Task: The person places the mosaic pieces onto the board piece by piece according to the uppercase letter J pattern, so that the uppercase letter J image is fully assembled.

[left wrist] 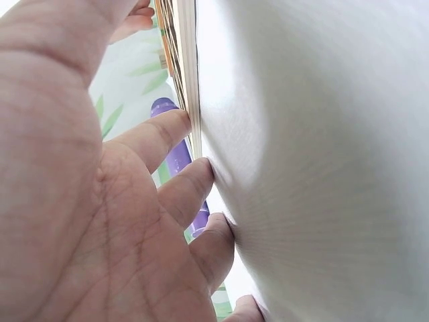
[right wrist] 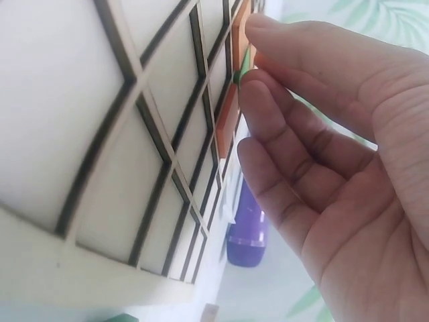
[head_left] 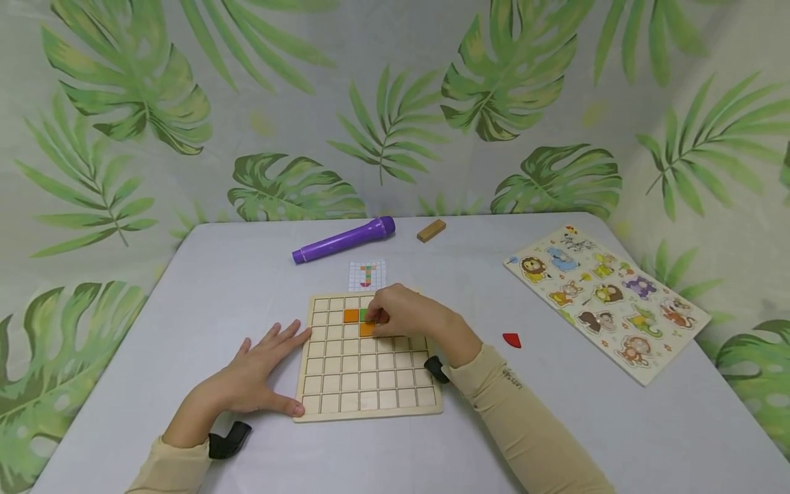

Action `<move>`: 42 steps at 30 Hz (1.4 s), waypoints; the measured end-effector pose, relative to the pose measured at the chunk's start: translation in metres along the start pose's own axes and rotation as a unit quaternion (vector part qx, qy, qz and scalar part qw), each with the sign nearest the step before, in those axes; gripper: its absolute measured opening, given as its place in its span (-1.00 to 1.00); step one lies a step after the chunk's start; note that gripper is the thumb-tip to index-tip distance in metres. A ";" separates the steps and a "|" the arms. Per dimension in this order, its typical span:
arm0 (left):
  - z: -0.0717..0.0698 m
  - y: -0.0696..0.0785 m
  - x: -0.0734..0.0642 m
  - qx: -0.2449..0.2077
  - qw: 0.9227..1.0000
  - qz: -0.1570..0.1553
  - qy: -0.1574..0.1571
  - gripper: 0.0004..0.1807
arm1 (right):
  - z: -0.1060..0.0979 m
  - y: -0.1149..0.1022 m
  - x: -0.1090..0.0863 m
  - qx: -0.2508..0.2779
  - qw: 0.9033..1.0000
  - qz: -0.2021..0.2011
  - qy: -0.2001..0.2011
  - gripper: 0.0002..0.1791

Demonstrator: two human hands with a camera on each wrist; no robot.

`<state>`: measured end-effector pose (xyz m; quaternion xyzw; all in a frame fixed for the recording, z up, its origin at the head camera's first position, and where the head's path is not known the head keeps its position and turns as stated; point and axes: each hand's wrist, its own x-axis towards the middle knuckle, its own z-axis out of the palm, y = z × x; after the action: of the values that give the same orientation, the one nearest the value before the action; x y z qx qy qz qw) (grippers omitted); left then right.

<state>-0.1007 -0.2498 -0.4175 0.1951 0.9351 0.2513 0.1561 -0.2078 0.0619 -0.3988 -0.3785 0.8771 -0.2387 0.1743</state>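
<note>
Along the left edge of a pale wooden grid board, my left hand lies spread, its thumb at the near corner and a fingertip at the side. Over the board's far rows, my right hand bends down and pinches an orange square tile between thumb and fingers. Right at those fingertips sits a green tile, partly covered by the hand. Another orange square lies left of it in the grid. The right wrist view shows a further orange tile beside the fingers.
A small pattern card touches the far side of the board in view. Behind it lie a purple toy microphone and a wooden block. To the right are a red quarter-round piece and an animal puzzle board.
</note>
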 end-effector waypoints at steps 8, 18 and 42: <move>0.000 0.000 0.000 0.000 1.000 0.001 0.002 0.42 | 0.001 0.000 0.001 -0.004 1.000 0.002 -0.003 -0.87; -0.001 0.000 0.000 0.003 1.000 -0.002 0.004 0.43 | -0.012 0.007 -0.008 0.008 0.999 0.025 0.019 -0.81; 0.000 0.001 -0.001 -0.003 1.000 -0.002 0.004 0.42 | -0.033 0.061 -0.071 0.038 0.994 0.103 0.013 -0.70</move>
<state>-0.0998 -0.2490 -0.4172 0.1919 0.9352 0.2546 0.1538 -0.2128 0.1614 -0.3960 -0.2766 0.9038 -0.2574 0.2010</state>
